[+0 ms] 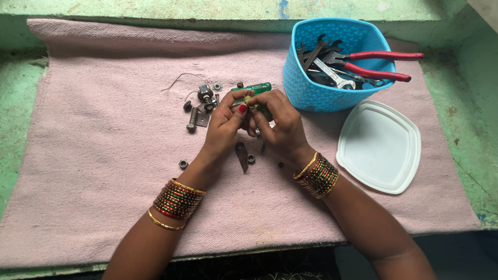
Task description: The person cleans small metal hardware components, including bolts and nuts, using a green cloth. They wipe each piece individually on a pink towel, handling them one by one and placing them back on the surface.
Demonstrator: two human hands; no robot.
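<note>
My left hand (224,124) and my right hand (277,124) meet over the middle of a pink cloth (104,155). Both pinch a small yellowish-green part (250,101) between their fingertips; its shape is mostly hidden by the fingers. A green-handled screwdriver (254,88) lies on the cloth just beyond the fingers. Below the hands lie a pointed metal blade (241,156) and a small nut (251,158). Stacked bangles ring both wrists.
Bolts, nuts and a washer (202,103) lie left of the hands, with a thin wire (181,79) and a lone nut (183,164). A blue basket (311,88) holds spanners and red-handled pliers (378,65). A white lid (379,146) lies at right. Green worn surface surrounds the cloth.
</note>
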